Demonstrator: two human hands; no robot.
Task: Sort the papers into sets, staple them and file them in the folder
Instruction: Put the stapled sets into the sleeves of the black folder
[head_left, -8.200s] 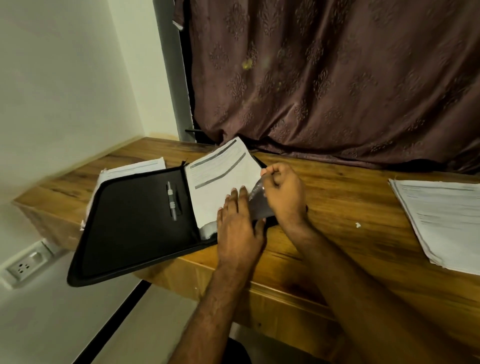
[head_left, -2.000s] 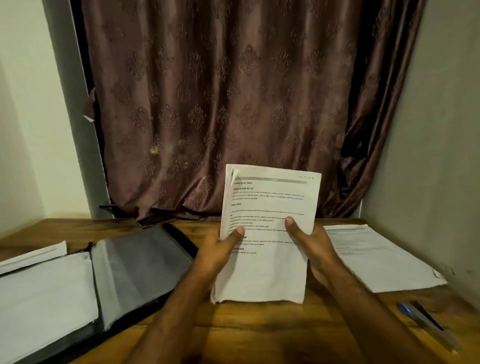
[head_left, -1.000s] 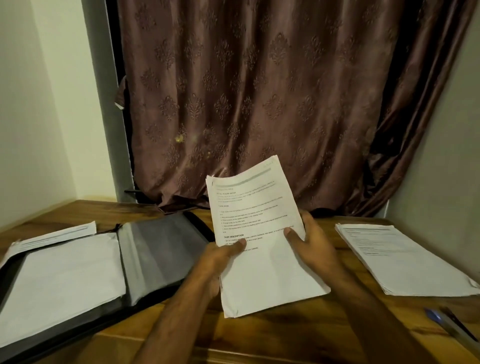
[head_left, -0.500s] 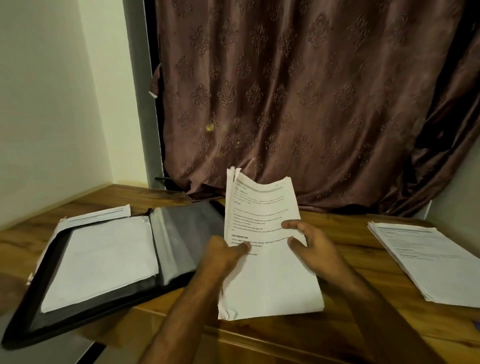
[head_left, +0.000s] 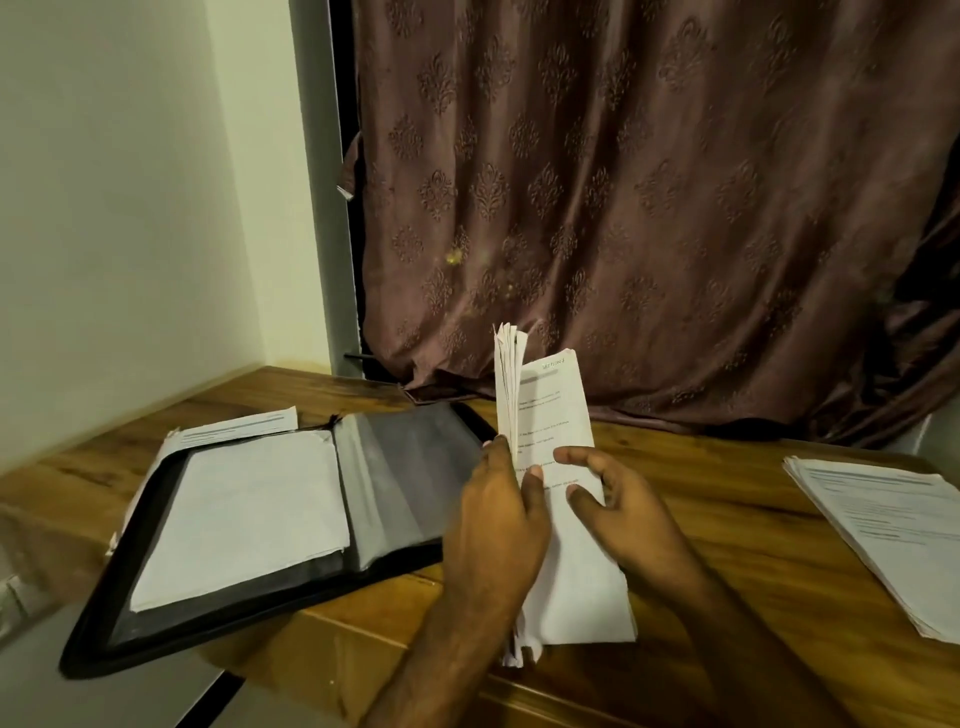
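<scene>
**Sheaf held upright beside the open folder**

While the left hand (head_left: 498, 525) has its grip closed on the left edge of the sheaf (head_left: 563, 519), thumb across the front page, the right hand (head_left: 618, 504) rests loose, fingers half-curled on the page; the sheaf stands on the worktop (head_left: 727, 525); a stack (head_left: 883, 530) lies well right; the folder (head_left: 291, 519), left, lies open, holding a sheet (head_left: 244, 514); curtain (head_left: 649, 208) behind.

My left hand (head_left: 498, 525): bare, no ring or watch. My right hand (head_left: 631, 512): bare likewise. Both forearms unsleeved; fingers with short nails.
</scene>
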